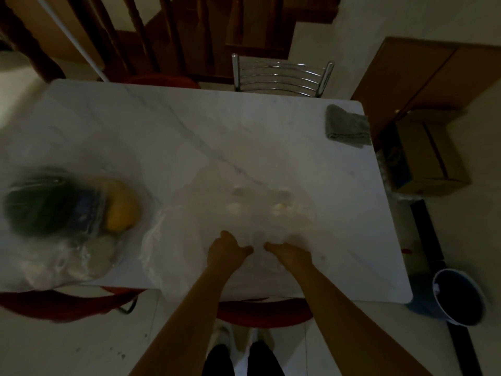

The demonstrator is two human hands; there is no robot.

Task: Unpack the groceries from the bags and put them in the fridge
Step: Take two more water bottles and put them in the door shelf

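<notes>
A thin white plastic bag (173,240) lies on the white marble table (189,131) right in front of me, with pale round items, perhaps eggs (279,208), showing faintly through it. My left hand (226,249) and my right hand (288,252) both pinch the bag's plastic at its near edge, a small gap between them. Further left sits a second clear bag (67,256) with a green vegetable pack (40,204), a blue-labelled packet and a yellow item (120,210). The picture is dim and blurred.
A folded grey cloth (347,126) lies on the table's far right corner. A metal chair (282,77) stands at the far side, red chair seats (260,312) at the near side. A cardboard box (425,156) and a bucket (458,297) stand on the floor at right.
</notes>
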